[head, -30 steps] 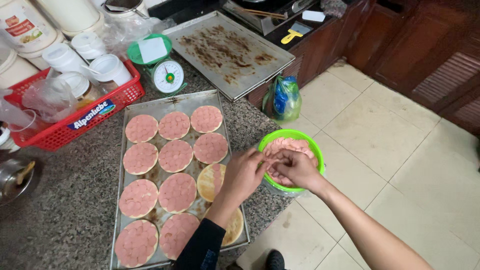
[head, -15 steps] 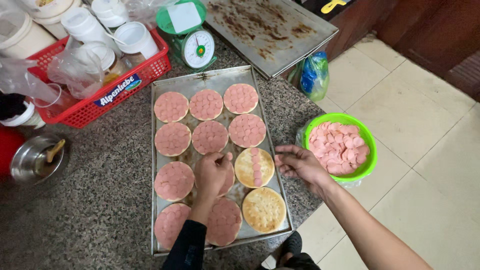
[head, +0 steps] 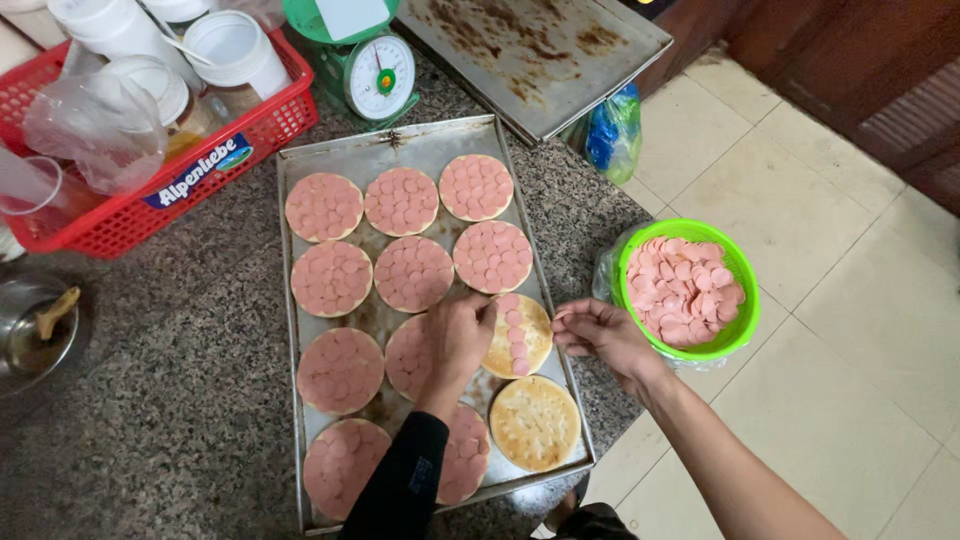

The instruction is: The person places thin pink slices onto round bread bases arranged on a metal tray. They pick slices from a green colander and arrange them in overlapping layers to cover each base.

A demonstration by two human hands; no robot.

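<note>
A metal baking tray (head: 390,158) on the granite counter holds several round bread bases, most covered with pink sausage slices. My left hand (head: 458,338) rests on a half-covered base (head: 520,336), fingers laying slices on it. My right hand (head: 600,336) hovers at the tray's right edge, fingers pinched together, seemingly on sausage slices. One bare base (head: 535,422) lies below. A green basket (head: 738,268) of sausage slices (head: 683,290) sits to the right, beyond the counter edge.
A red basket (head: 215,150) with white cups and plastic bags stands at the back left. A green kitchen scale (head: 372,72) and a second greasy tray (head: 540,50) lie behind. A metal bowl (head: 30,335) with a spoon sits left. Tiled floor at right.
The view has shifted so the tray sits more central. My left hand moved onto the half-covered base, which now carries more slices. My right hand stayed at the tray's right edge.
</note>
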